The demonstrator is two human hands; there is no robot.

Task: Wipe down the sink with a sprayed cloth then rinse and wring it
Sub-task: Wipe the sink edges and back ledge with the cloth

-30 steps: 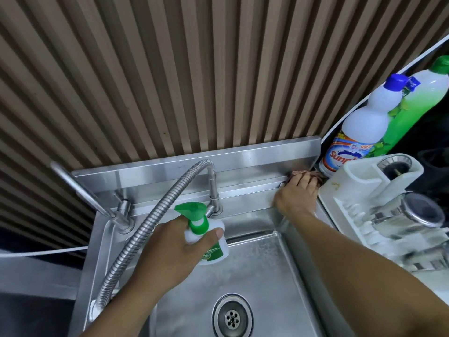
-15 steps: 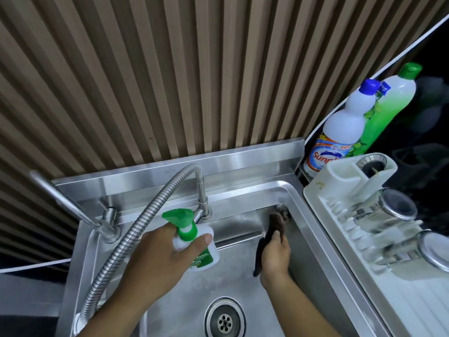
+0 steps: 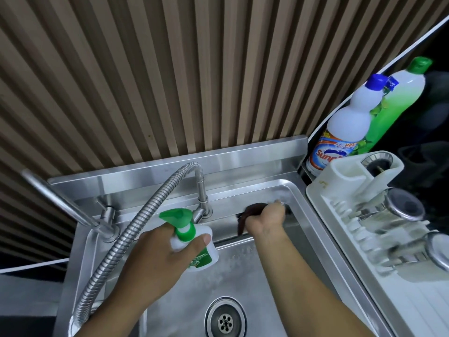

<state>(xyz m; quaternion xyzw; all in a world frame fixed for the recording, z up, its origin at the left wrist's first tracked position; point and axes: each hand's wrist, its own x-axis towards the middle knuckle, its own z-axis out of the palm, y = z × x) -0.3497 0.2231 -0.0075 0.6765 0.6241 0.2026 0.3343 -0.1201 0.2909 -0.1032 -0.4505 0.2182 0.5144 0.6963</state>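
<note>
Your right hand (image 3: 266,221) is now pressing the clenched cloth (image 3: 245,218) against the sink (image 3: 313,229) far wall; your left hand (image 3: 155,259) is gripping the spray bottle (image 3: 194,249): wiping is starting.

A dish rack (image 3: 345,239) is sitting right of the sink (image 3: 301,210); two bottles (image 3: 345,127) are standing behind the rack.

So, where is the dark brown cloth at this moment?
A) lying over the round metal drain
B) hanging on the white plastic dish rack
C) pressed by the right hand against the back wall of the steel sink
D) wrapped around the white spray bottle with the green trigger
C: the right hand presses the dark brown cloth against the back wall of the stainless steel sink, near its right rear corner.
</note>
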